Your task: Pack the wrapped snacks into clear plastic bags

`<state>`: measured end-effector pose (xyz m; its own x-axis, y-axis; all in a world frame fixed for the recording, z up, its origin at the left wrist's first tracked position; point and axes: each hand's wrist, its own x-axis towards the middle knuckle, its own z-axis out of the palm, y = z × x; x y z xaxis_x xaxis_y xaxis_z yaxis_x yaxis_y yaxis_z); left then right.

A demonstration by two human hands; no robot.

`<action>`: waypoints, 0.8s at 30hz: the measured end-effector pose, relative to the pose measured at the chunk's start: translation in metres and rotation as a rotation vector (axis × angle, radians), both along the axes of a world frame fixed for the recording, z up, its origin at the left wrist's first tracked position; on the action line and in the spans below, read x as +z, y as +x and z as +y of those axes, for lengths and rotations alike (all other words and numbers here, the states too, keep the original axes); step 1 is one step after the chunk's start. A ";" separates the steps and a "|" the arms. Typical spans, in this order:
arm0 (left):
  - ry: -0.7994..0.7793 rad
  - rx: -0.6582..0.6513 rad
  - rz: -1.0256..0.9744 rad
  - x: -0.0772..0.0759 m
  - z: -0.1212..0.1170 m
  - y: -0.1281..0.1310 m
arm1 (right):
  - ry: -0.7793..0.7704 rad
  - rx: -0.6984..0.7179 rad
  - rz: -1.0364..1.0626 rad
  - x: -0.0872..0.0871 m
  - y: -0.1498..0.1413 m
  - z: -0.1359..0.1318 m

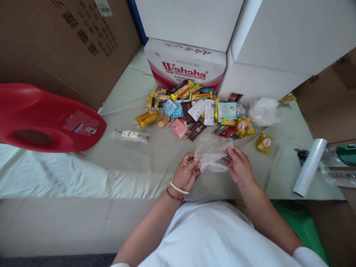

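Note:
A clear plastic bag is stretched between my two hands above the front of the cloth-covered table. My left hand pinches its left edge, with a bead bracelet and a red cord at the wrist. Its right edge is pinched in my right hand. The bag looks see-through, with nothing visible inside. Just beyond it lies a pile of wrapped snacks in several colours. A single yellow snack packet rests to the right of the pile, and a long clear-wrapped snack to the left.
Behind the snacks stands a Wahaha carton beside white boxes. A red plastic jug lies at left before a brown carton. At right are crumpled white bags, a plastic film roll and clear bottles.

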<state>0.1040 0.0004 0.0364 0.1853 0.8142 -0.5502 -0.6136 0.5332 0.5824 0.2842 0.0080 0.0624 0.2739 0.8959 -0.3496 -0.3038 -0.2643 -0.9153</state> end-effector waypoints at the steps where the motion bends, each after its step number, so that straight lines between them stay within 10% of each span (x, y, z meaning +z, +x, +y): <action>1: 0.034 -0.016 0.008 0.001 0.001 -0.002 | -0.038 -0.007 0.042 -0.001 0.003 0.002; 6: 0.243 -0.159 0.393 -0.008 0.012 -0.023 | -0.074 0.029 -0.009 -0.001 0.012 0.000; 10: 0.361 0.108 0.984 -0.010 0.020 -0.044 | 0.189 0.082 -0.280 0.000 0.020 -0.005; 17: 0.991 -0.298 0.654 0.020 0.010 0.009 | 0.218 0.289 -0.164 0.014 0.013 -0.017; 20: 0.922 -0.408 0.642 0.008 0.013 0.029 | 0.318 0.125 0.014 0.028 0.015 -0.016; 24: 0.579 -0.243 0.677 -0.018 0.019 0.023 | 0.358 -0.128 0.109 0.044 0.032 -0.007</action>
<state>0.1271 0.0197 0.0182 0.1741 0.9771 -0.1221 0.0459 0.1158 0.9922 0.3158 0.0011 0.1062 0.3697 0.9275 -0.0549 -0.4142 0.1117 -0.9033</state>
